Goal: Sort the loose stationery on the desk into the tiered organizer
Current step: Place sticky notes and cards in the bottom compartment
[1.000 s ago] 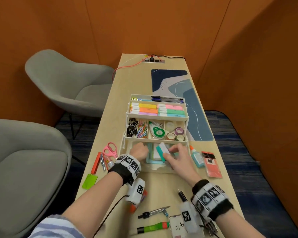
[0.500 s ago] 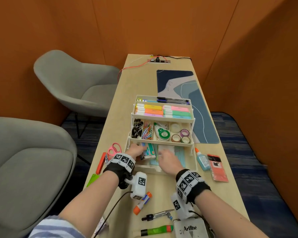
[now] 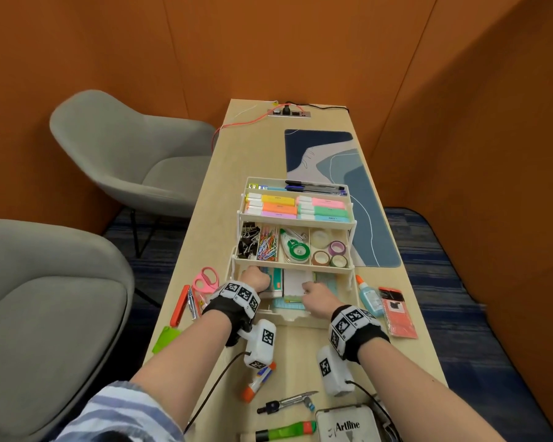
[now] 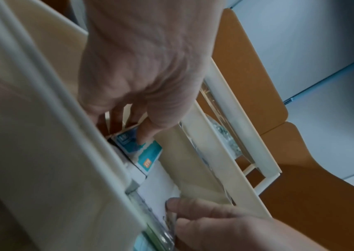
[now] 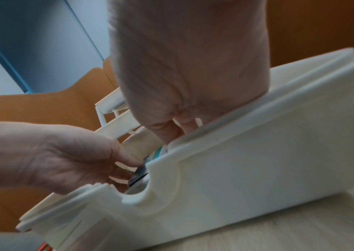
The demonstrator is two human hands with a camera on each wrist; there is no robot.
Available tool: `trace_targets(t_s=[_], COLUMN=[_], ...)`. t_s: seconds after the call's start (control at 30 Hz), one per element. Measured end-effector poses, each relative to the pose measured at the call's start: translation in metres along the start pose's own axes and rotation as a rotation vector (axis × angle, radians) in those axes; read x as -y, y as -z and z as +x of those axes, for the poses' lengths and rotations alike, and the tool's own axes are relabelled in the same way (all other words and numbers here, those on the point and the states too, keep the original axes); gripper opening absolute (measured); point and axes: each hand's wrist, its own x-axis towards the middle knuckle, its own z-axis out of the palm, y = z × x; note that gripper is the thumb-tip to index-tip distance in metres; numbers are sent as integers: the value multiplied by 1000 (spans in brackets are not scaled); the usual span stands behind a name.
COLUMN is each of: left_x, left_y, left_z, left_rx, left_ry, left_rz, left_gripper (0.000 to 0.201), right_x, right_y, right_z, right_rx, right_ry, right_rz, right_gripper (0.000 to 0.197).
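Hands are both reached into the bottom tier of the organizer [image 3: 296, 320] on the tabletop [image 3: 192, 237]. The left hand [image 3: 254, 280] is curled, fingertips pressed on a teal-and-white box [image 4: 138, 151] at the tier's left. The right hand [image 3: 316, 299], nearer the centre, is seen touching a white pad [image 3: 297, 282] just beside that box; whether it is pinched cannot be told

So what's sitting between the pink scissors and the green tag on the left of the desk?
In the head view, an orange stapler and a small silver tool beside it lie between the pink-handled scissors and the flat green tag.
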Motion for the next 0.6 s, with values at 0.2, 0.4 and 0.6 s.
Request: trace_targets(t_s=[0.2,0.4,0.6], left_x=[0,9,5], left_y=[4,-6,-3], left_z=[-3,-1,-6], left_rx=[44,0,-13], left_ry=[-43,-153,-189], left_rz=[102,475,551], left_gripper=[37,97,76], right_x=[-6,-2,-6], right_y=[-4,2,8], right_z=[8,-1,-1], right_rx=[-9,0,-19], right_ry=[-64,-90,-151], right_rz=[75,129,34], right_gripper=[58,62,53])
